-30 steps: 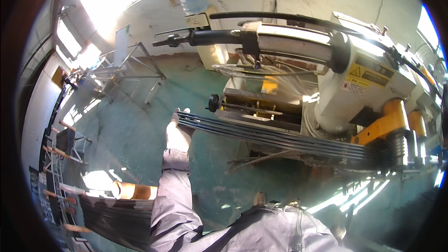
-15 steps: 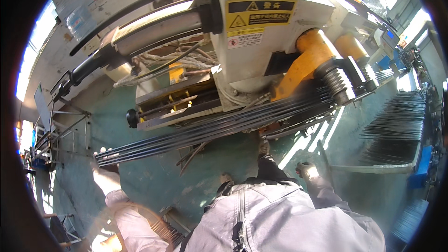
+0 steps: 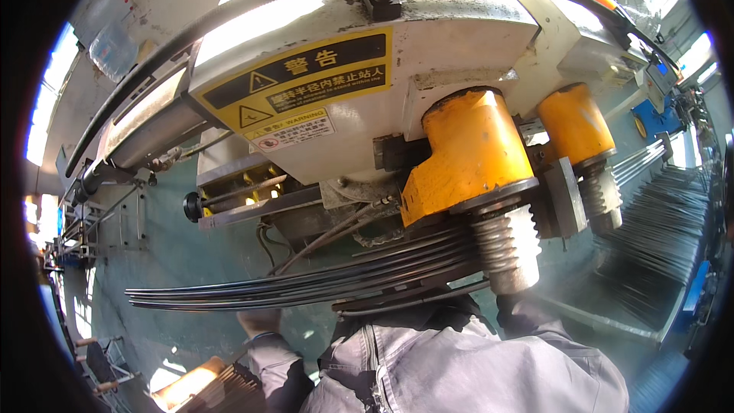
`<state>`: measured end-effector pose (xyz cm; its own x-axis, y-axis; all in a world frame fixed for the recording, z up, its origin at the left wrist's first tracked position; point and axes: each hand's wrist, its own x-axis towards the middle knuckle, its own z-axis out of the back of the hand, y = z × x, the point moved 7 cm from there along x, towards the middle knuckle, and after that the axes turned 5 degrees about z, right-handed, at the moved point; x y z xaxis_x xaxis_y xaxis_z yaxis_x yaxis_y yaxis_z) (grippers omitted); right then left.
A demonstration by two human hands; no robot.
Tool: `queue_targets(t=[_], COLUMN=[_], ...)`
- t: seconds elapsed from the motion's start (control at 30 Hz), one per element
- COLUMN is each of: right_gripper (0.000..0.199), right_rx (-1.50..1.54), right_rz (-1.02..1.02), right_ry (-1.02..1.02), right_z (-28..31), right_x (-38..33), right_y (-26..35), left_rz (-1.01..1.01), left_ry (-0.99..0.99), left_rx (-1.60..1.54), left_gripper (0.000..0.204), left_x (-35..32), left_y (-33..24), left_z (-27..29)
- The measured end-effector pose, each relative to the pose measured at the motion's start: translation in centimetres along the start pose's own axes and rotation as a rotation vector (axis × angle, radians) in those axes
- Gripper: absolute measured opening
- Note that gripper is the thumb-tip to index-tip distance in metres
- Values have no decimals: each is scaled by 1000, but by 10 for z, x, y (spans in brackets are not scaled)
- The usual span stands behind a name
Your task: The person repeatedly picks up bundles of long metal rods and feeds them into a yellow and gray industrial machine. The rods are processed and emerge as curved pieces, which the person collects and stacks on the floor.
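**A:** Where are the rods [image 3: 306,287]?

**B:** In one dark bundle across the middle of the view, from about 9 o'clock in to the threaded roller [image 3: 505,248] under the yellow housing [image 3: 466,157] of the bender [image 3: 459,53]. The far end lies against that roller; the near end hangs free over the green floor [image 3: 199,237].

**A:** And the hands?

**B:** The left hand [image 3: 258,323] is just under the bundle at about 7 o'clock, grey cuff below it. It seems to be up against the rods, but the fingers are hidden, so I cannot tell how far the grip is closed. The right hand is out of sight below the roller; only the sleeve [image 3: 527,313] shows.

**A:** Which step, then?

**B:** Feeding or steadying the bundle at the roller, I'd judge. The next move calls for keeping the rods level and together, and fingers away from the roller.
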<state>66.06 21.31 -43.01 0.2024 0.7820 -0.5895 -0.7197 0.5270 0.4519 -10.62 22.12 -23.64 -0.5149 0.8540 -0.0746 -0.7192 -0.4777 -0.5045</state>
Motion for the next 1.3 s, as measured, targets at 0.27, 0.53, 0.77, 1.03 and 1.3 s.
queue_targets(t=[0.27,0.53,0.77,1.03,1.3], right_gripper=[35,38,44,48,32], right_rx=[164,303,867,1553,972], right_rz=[-112,39,222,570,631], right_ry=[-74,-182,-506,-743,-945], right_z=[24,18,115,183,215], right_x=[15,-54,-164,-160,-145], right_y=[-5,68,173,245,265], left_rz=[-393,-136,119,-269,-78], left_ry=[-29,235,832,834,613], left_rx=[473,-704,-2004,-1856,-1837], left_gripper=[24,38,47,62,57], left_x=[-32,-16,-34,-36,-24], left_y=[-102,-99,-114,-132,-134], left_z=[-25,0,-17,63,92])
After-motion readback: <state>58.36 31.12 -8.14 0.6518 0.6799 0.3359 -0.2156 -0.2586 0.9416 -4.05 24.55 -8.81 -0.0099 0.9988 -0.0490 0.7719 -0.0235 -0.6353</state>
